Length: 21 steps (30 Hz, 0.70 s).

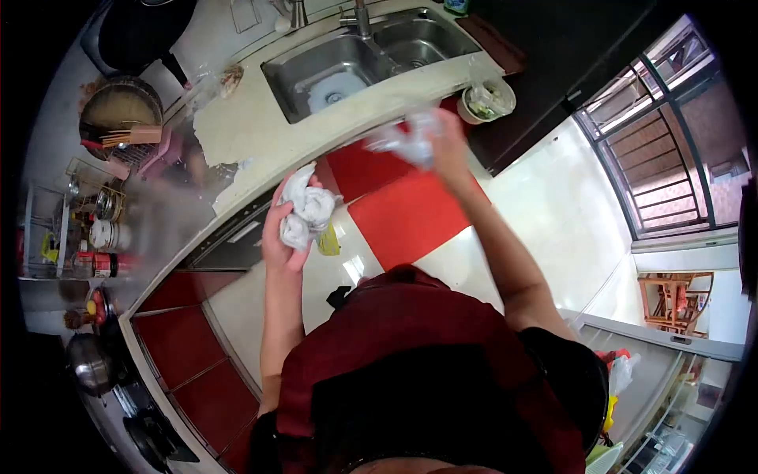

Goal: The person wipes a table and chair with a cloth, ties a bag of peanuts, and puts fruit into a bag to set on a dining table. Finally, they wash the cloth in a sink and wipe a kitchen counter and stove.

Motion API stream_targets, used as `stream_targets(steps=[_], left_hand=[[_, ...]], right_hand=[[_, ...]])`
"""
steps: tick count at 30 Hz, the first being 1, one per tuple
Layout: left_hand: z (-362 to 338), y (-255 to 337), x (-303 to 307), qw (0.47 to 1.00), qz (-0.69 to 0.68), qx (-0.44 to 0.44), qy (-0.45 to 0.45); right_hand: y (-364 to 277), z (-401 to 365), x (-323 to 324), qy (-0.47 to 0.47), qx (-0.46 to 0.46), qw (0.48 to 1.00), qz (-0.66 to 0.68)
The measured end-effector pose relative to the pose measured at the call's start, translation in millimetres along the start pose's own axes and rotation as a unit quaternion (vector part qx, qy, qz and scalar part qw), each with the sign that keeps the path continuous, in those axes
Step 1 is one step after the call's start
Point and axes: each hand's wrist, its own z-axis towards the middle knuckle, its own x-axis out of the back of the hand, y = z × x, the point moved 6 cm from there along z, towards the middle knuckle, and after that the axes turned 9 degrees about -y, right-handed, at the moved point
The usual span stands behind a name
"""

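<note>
My left hand (276, 233) is closed around a bunched, twisted white cloth (310, 207), held out over the floor in front of the counter edge. Farther to the right, my right hand (450, 150) grips a see-through, whitish plastic bag (410, 141), smeared by motion. It hangs in front of the counter's front edge, below the sink. A bowl (478, 109) with greens under clear plastic stands on the counter just beyond this hand.
Behind my hands is a double steel sink (284, 93) with a faucet (362, 20). A wok (142, 31) and a pot (88, 118) stand at the left, near a spice rack (99, 197). An opened fridge (671, 340) is at the lower right.
</note>
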Motion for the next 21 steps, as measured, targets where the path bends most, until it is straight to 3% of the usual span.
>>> stream_targets(steps=[2, 4, 6, 11, 14, 16, 18, 21], left_hand=[[24, -1, 6, 1.000, 0.001, 0.014, -0.011], [40, -4, 13, 0.999, -0.016, 0.029, -0.007], [63, -8, 21, 0.998, -0.034, 0.061, -0.009], [109, -20, 45, 0.996, -0.031, 0.038, 0.075], [148, -40, 54, 0.992, -0.063, 0.016, 0.104], [175, -60, 63, 0.990, -0.098, 0.025, 0.101], [208, -80, 52, 0.988, -0.095, 0.039, 0.116], [236, -81, 34, 0.990, -0.038, 0.011, 0.139]], right_hand=[[37, 13, 58, 0.094, -0.044, 0.992, -0.067], [109, 30, 111, 0.173, -0.021, 0.984, -0.049], [129, 43, 158, 0.177, -0.154, 0.956, -0.178], [157, 93, 207, 0.231, -0.022, 0.872, -0.431], [194, 131, 198, 0.163, 0.033, 0.880, -0.445], [233, 142, 172, 0.018, -0.013, 0.910, -0.415], [298, 134, 142, -0.120, 0.042, 0.891, -0.436], [313, 149, 164, -0.122, -0.064, 0.885, -0.444]])
